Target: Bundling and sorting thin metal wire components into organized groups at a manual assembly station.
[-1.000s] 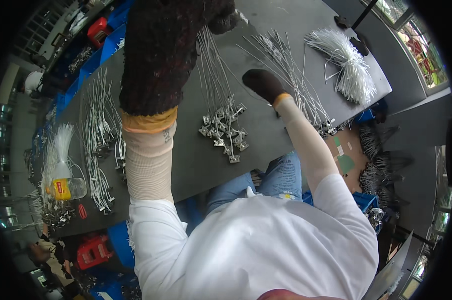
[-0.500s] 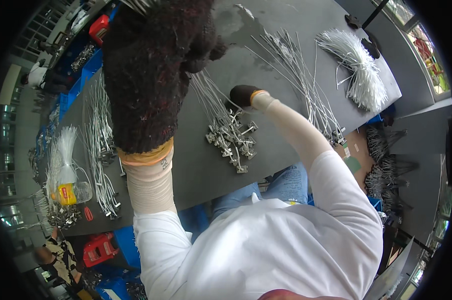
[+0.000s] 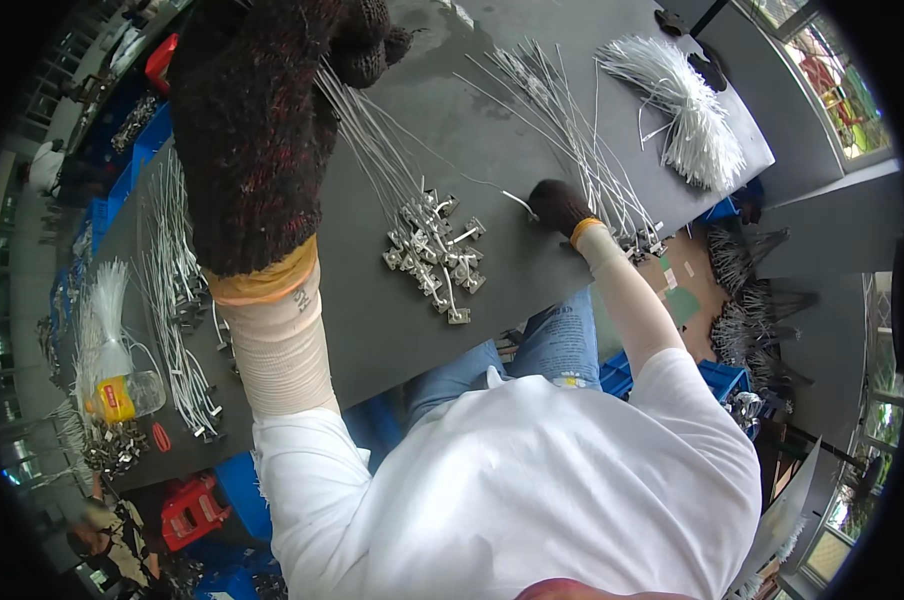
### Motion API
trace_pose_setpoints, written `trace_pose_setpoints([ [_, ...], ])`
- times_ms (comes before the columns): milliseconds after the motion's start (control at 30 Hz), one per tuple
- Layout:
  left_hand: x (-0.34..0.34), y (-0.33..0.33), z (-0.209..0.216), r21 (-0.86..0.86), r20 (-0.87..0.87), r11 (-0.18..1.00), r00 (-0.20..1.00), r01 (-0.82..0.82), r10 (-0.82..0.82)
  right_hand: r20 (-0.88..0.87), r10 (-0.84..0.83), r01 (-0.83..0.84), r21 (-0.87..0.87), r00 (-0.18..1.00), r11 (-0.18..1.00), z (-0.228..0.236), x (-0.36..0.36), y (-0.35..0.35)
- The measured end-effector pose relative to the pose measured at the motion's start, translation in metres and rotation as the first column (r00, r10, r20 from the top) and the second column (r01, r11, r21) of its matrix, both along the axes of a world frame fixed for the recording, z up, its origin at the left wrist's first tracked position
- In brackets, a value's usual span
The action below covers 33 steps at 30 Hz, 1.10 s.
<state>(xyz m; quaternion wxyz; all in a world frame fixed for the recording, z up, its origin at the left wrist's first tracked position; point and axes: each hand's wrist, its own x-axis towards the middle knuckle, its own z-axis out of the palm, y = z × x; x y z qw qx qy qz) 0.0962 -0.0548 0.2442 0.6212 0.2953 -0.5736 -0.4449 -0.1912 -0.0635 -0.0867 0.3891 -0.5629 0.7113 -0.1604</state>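
My left hand (image 3: 257, 140), in a dark knitted glove, is raised over the far left of the grey table (image 3: 372, 345). Its fingers are closed round a bundle of thin metal wires (image 3: 377, 155). The lower ends carry small silver metal clips (image 3: 437, 255), clustered on the tabletop. At the right, my right hand (image 3: 560, 207), also gloved, pinches the end of a single wire (image 3: 517, 204) with a white sleeve on it. That wire stretches back toward the left hand. Whatever sits inside the right fingers is hidden.
A second spread of wires (image 3: 592, 150) lies beyond my right hand, and a white tied bunch (image 3: 687, 120) is at the far right. More wires (image 3: 177, 300), a plastic bottle (image 3: 132, 395) and a red loop (image 3: 161, 437) line the left side. Blue crates (image 3: 707, 385) stand below the table.
My right hand has moved right and nearer to me, away from the bundle, drawing one wire out with it. The left hand keeps its hold; the whole view has shifted slightly.
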Motion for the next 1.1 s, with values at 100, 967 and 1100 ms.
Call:
trace_pose_setpoints([
  [100, -0.011, 0.011, 0.007, -0.008, 0.002, 0.999, 0.999, -0.041, 0.041, 0.012, 0.065, -0.061, -0.210, 0.998, 0.976, -0.016, 0.029, -0.015],
  [967, -0.009, -0.051, -0.029, -0.107, -0.136, 0.991, 0.987, 0.074, -0.089, -0.249, 0.442, -0.488, -0.166, 0.862, 0.857, 0.066, 0.160, 0.134],
  [1100, -0.009, -0.026, -0.014, -0.072, -0.458, 0.888, 0.776, 0.454, -0.434, -0.406, 0.394, -0.464, -0.086, 0.825, 0.882, 0.018, 0.171, 0.115],
])
